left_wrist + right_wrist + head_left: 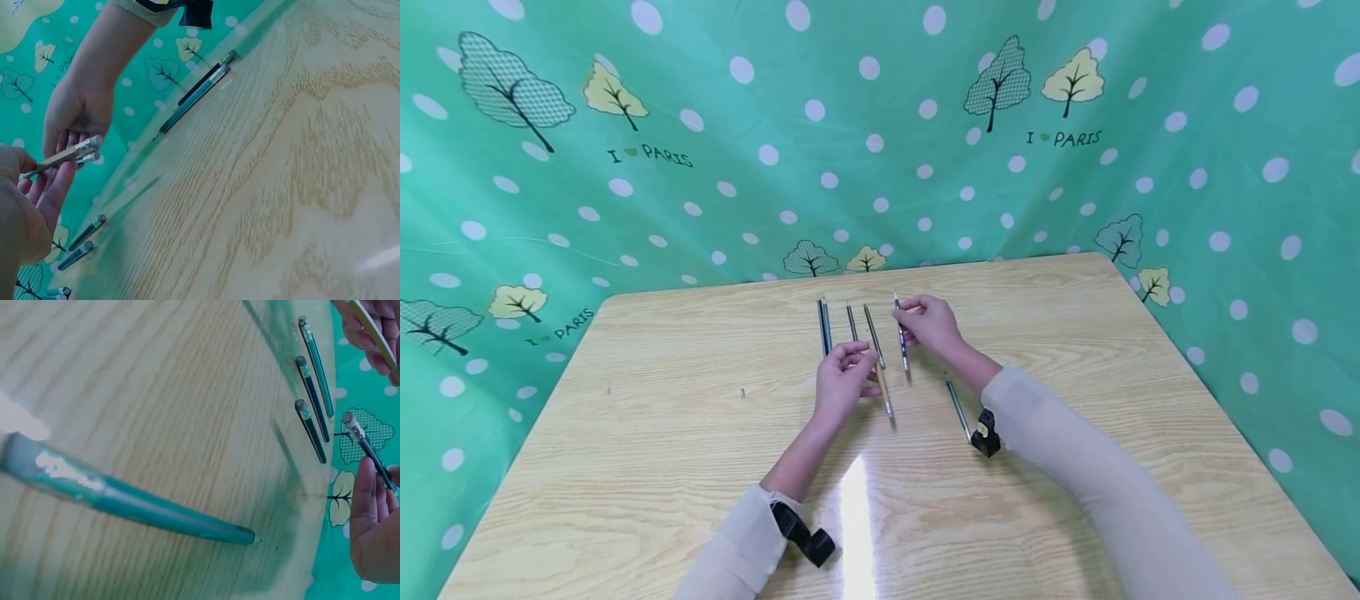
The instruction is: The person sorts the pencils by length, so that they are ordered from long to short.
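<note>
My left hand [841, 385] pinches a yellow pencil [883, 390], its eraser end pointing toward me. To the right and a little farther off, my right hand [931, 323] grips a dark blue patterned pencil [902, 335] between thumb and fingers, tip pointing away. Both pencils are held above the table, as the right wrist view shows for the blue pencil [369, 450]. Beyond the left hand lie a dark pencil [874, 332], another dark pencil [852, 319] and a pair of pencils [824, 327] side by side. A green pencil [957, 407] lies below the right forearm.
The wooden table [662, 433] runs back to a green dotted cloth [850, 100]. A tiny dark speck [742, 392] is on the tabletop, left of the hands. A black wrist camera [805, 533] is strapped to the left sleeve, another black camera [987, 433] to the right.
</note>
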`<move>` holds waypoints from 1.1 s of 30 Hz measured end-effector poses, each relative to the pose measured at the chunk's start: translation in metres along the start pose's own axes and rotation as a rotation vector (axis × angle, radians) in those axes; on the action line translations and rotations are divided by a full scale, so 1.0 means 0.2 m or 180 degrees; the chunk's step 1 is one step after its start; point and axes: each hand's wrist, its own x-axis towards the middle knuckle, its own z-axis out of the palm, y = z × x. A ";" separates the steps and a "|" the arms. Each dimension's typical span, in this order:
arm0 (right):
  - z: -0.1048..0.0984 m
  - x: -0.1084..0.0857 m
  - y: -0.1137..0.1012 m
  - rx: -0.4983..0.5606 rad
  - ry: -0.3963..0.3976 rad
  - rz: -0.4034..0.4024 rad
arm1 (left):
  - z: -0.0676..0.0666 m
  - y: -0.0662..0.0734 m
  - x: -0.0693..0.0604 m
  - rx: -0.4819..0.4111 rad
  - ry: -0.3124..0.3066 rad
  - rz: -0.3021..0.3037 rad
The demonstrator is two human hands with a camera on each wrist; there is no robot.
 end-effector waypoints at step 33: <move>0.11 0.14 0.05 -0.0401 0.0048 0.0154 | -0.08 -0.11 0.07 -0.0043 0.0143 -0.0049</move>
